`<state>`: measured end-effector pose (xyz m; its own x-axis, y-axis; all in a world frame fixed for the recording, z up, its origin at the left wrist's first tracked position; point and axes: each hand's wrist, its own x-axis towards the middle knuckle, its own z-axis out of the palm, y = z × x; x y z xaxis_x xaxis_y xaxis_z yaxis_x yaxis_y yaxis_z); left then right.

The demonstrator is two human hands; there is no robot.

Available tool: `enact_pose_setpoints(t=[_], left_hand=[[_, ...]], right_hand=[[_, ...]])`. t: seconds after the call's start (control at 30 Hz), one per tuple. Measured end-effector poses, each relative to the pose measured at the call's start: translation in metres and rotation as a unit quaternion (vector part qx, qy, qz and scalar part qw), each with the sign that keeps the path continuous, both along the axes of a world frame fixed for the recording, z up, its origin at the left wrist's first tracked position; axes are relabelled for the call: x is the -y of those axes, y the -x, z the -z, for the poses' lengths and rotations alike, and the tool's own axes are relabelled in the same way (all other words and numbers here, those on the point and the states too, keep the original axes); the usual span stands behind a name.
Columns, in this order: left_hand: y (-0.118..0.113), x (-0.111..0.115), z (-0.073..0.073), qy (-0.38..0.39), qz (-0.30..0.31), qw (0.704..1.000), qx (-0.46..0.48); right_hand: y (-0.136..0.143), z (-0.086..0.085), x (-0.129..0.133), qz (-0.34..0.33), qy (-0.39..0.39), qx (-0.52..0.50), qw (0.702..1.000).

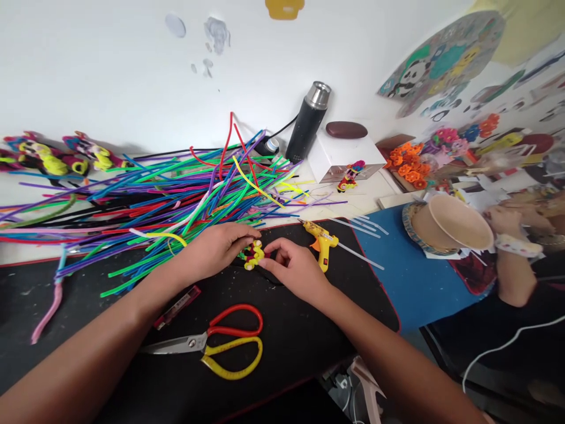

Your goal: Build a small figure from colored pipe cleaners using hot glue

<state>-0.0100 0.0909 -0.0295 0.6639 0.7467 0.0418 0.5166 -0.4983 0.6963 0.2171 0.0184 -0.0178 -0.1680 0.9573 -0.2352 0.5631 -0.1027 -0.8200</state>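
Between my two hands is a small pipe-cleaner figure [252, 257], mostly yellow with dark red and green parts. My left hand [220, 248] pinches it from the left, its fingers partly covering it. From the right, my right hand [295, 266] grips its yellow edge between thumb and fingers. Just beyond my left hand lies a large loose pile of coloured pipe cleaners [198, 194]. A yellow hot glue gun [323, 242] rests on the black mat [300, 335], right of my right hand. Nearer to me lie scissors [205, 343] with one red and one yellow handle.
A black thermos [308, 123] and a white box [342, 154] stand by the wall, with a finished figure [352, 175] before the box. Clear glue sticks [362, 253] lie at right, near a bowl [459, 227] and another person's arm [514, 253]. More figures [48, 158] lie far left.
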Motion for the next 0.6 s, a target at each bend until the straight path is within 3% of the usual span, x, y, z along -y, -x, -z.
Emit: enact_pose_setpoints(t=[0.33, 0.6], left_hand=[[-0.0016, 0.0, -0.003, 0.014, -0.005, 1.0, 0.005], [-0.0018, 0.0005, 0.0013, 0.012, 0.002, 1.0, 0.025]], right_hand=[[0.0069, 0.0019, 0.0047, -0.026, -0.041, 0.11, 0.993], [0.0073, 0.0033, 0.0052, -0.025, -0.054, 0.114, 0.992]])
